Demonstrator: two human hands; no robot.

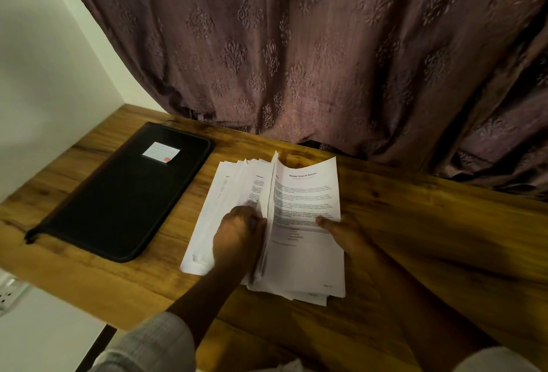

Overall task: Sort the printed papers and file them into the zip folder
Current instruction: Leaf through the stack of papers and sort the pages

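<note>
Head view showed the papers lying on a wooden table, just beside the folder on its right, not touching it. The folder was black, lay flat and looked closed all round; a small white label sat on its cover. Behind the folder and the papers hung a brown curtain.

The left hand was on the part of the papers nearer to the folder. Its fingers were curled in against a bunch of sheets that stood up on edge, and it seemed to grip them, though this part was blurred. The right hand was at the side of the papers far from the folder. Its thumb was pressed flat on the top page, which had the heading "Sample Financial Statement". Its fingers were hidden past the edge of the sheet, so I could not tell if it pinched the page or only held it down.

In my judgement the step in hand was the sorting: the sheets were being leafed through, and nothing had gone into the folder yet. The next move would call for parting the sheets of one kind from the others without letting the loose fan on the folder's side slide apart. Later the folder would need to be unzipped, probably with one hand free for it.
</note>
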